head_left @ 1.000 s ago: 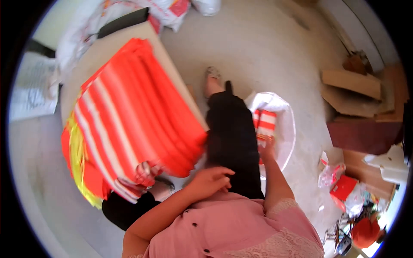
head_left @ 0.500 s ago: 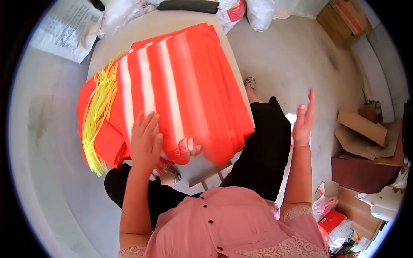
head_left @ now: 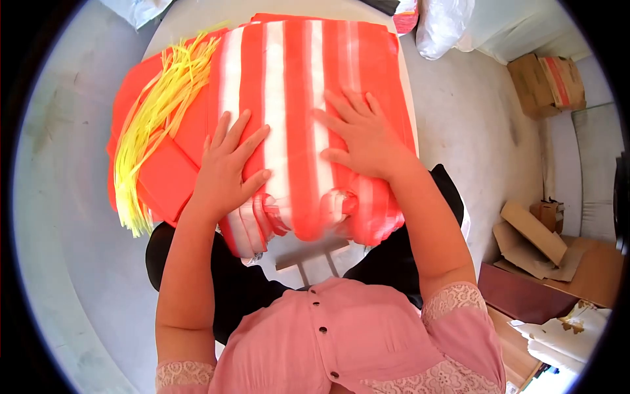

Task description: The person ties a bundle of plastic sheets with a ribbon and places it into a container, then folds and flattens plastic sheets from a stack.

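A thick stack of red-and-white striped sheets, thin like fabric or plastic, covers most of the table in front of me. My left hand lies flat on the stack's left-middle part, fingers spread. To the right, my right hand also rests on the stripes, with its fingers apart. Neither hand grips anything. The near edge of the stack hangs down in loose, curled folds. Beside my left hand is plain red folded material, with a bundle of yellow strips lying across it.
My knees are on either side of the table's near end. A white plastic bag is on the floor at the back right. Cardboard boxes sit by the right wall, and an opened carton is nearer on the right.
My right hand has come in from the air on the right and lies on the striped stack. My left hand's fingers are spread wider. The view has shifted.
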`<action>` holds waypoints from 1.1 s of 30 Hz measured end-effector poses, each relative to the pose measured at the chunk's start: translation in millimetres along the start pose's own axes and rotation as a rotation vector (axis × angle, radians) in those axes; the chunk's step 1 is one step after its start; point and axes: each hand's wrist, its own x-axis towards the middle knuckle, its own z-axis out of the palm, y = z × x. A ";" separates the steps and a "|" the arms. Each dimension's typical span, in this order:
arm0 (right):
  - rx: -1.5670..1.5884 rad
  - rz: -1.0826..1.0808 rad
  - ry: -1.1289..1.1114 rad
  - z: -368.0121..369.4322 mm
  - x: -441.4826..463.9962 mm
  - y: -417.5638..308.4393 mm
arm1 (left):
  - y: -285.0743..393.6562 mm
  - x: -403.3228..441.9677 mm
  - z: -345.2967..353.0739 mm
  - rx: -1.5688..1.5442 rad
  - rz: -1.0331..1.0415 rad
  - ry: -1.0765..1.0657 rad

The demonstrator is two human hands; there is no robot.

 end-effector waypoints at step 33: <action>1.440 0.784 -0.005 0.0 -30.0 -96.6 | -42.3 -7.7 4.9 -0.855 -0.169 0.368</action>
